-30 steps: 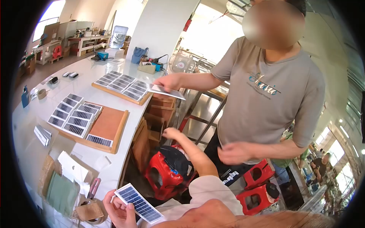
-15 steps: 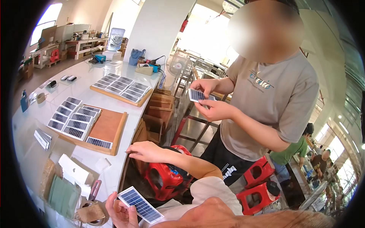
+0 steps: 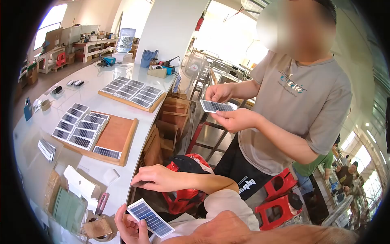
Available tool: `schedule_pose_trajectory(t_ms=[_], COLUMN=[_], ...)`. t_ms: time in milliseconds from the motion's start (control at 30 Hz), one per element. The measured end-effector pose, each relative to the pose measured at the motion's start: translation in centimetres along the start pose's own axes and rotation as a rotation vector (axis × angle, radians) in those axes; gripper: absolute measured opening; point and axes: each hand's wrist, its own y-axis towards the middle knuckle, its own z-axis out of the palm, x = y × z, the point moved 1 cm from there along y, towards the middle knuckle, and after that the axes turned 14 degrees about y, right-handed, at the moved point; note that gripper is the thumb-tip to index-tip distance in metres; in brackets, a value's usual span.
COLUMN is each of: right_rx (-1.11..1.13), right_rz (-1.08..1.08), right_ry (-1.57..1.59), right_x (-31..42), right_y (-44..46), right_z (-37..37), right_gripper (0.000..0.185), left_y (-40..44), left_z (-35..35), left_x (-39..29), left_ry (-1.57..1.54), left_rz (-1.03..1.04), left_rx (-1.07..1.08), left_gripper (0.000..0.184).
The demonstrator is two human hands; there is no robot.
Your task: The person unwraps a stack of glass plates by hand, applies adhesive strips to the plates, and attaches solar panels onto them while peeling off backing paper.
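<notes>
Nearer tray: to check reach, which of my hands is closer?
Right. Your right hand is near the tray, by the table edge; your left hand, farther back, holds a panel.

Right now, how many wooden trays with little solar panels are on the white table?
2: the nearer tray, partly bare, and the farther tray, mostly covered with solar panels. Nothing suggests another is hidden.

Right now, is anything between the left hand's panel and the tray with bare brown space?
Yes: in this view the right hand is by the table edge, between the panel and tray. Its height isn't clear.
</notes>
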Motion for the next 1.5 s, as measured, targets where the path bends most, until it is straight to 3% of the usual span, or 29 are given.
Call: schedule_pose_trajectory(t_ms=[567,767,967,1133,1233,1267,1333,1500], right_rx=[-0.138,-0.249,-0.364,-0.463,-0.44,-0.454,-0.433,-0.438], right_rz=[-0.085,-0.009,0.043,-0.016,0.009,0.036,0.099,0.162], right_ry=[0.182,0.302,0.317,0.135,-0.131,-0.08,-0.019,0.038], right_x=[-4.5,-5.4,-7.9,-8.3,-8.2,-8.3,-9.4,-9.2], right_y=[-3.3,-3.9,-4.3,-5.1,-6.0,-5.7,-5.5,-5.7], right_z=[-1.3,-2.7,-3.0,-4.9,-5.5,-5.3,-4.4,-3.6], right_gripper=[0.025,0.013,0.017,0.033,0.04,0.04,0.037,0.027], left_y=[2.5,4.1,5.2,7.7,8.7,8.6,8.6,8.2], left_z=[3.5,6.7,6.1,6.9,7.1,6.9,6.7,7.0], left_x=[1.4,3.4,1.9,0.0,-0.5,0.2,1.0,0.9], left_ry=[0.121,0.082,0.145,0.296,0.496,0.413,0.569,0.589], left_rz=[0.049,0.209,-0.022,-0.025,-0.014,-0.052,0.02,0.0], left_rx=[-0.031,-0.249,-0.113,-0.169,-0.213,-0.201,-0.189,-0.188], left_gripper=[0.074,0.072,0.073,0.056,0.042,0.032,0.021,0.021])
